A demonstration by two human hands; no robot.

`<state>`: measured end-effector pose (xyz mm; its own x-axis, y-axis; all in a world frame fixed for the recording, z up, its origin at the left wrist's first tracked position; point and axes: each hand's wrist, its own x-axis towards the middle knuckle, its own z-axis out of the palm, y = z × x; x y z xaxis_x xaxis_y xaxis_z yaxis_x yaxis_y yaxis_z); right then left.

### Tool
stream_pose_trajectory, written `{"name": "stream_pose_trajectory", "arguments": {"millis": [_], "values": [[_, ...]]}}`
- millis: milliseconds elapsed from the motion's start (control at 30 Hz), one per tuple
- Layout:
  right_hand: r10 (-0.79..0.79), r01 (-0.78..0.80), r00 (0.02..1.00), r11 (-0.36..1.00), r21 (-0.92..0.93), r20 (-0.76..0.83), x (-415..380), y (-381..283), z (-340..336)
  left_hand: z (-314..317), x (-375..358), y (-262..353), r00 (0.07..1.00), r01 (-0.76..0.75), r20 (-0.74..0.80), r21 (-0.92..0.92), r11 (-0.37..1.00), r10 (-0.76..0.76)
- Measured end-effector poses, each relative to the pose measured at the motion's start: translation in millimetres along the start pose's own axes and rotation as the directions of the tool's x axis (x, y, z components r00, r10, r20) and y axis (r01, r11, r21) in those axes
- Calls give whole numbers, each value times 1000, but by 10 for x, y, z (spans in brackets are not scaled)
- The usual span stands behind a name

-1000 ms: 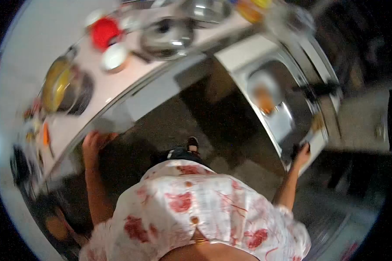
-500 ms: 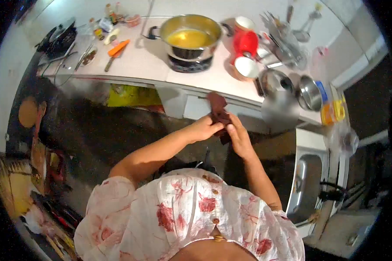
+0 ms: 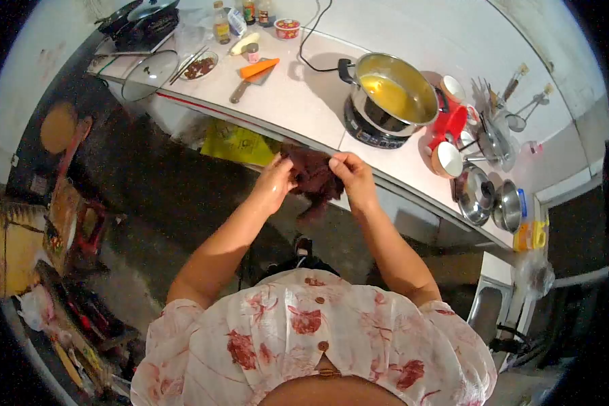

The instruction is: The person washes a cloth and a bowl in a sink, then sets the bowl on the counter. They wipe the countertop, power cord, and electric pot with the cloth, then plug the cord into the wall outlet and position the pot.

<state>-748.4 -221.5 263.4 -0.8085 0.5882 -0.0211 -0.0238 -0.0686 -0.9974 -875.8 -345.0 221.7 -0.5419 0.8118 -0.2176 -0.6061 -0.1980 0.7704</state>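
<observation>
A dark maroon cloth [image 3: 314,177] hangs between my two hands in front of the counter edge. My left hand [image 3: 275,184] grips its left side, fingers partly hidden by the folds. On the other side my right hand [image 3: 353,177] pinches the cloth's upper right edge between thumb and fingers. Beyond them, a steel pot [image 3: 398,95] with yellow liquid stands on a black electric burner [image 3: 373,133]. To its left, an orange carrot [image 3: 258,68] lies on a knife [image 3: 240,90].
The counter [image 3: 304,111] also holds a plate of dark pieces [image 3: 199,66], a glass lid [image 3: 149,74], bottles [image 3: 221,24], white bowls [image 3: 446,160], a red container [image 3: 451,122] and steel pans [image 3: 506,206]. A sink [image 3: 487,308] lies at the right.
The view has turned, so the counter now slants and the pot appears farther right. My hands have moved apart, and the bunched cloth is spread wider between them.
</observation>
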Motion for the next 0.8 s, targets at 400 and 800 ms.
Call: {"name": "stream_pose_trajectory", "arguments": {"millis": [400,800], "values": [[-483,302,865,714,-631,-133,2021,1014,-88,-860,1418,888,987,160,-136,714,682,-89],[-93,324,945,142,-935,313,2557,1839,705,-1880,449,1678,889,84,-422,531,843,177]]}}
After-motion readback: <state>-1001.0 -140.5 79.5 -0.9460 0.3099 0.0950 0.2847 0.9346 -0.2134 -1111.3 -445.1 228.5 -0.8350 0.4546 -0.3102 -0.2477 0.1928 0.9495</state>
